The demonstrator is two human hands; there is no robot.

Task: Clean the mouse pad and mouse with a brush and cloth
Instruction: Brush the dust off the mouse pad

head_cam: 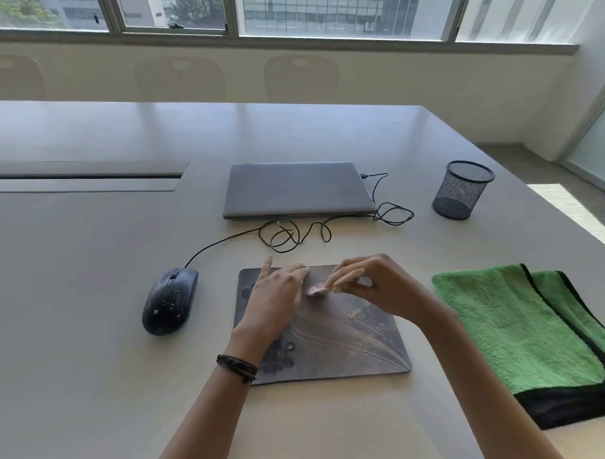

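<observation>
Your left hand [274, 299] lies flat on the upper left part of the mouse pad [353, 354], fingers straight and spread, palm down, pressing on the pad and gripping nothing. A dark braided bracelet [237, 367] sits on that wrist. Your right hand [377, 288] pinches the brush [340, 281] by its pale wooden handle, fingers curled round it; the handle slants down to the left, and the bristle tip touches the pad just beside your left fingertips. The bristles are motion-blurred, so their detail is unclear. The pad is dark with a faint printed pattern, lying flat on the grey table [90, 271] right in front of you. Pale crumbs [354, 315] are scattered on its right half, with more specks toward the lower right corner. The mouse [170, 304] is black and sits on the table just left of the pad, not touching it, its top dotted with light specks. Its black cable [284, 235] runs back in loose loops to the right side of a closed grey laptop [298, 188], which lies beyond the pad. The cloth [524, 328] is green with a black edge, folded, lying flat on the table to the right of the pad, clear of it and of both hands. A black mesh cup [462, 189] stands upright at the far right, near the table edge, well apart from the laptop. Windows [321, 9] run along the far wall.
</observation>
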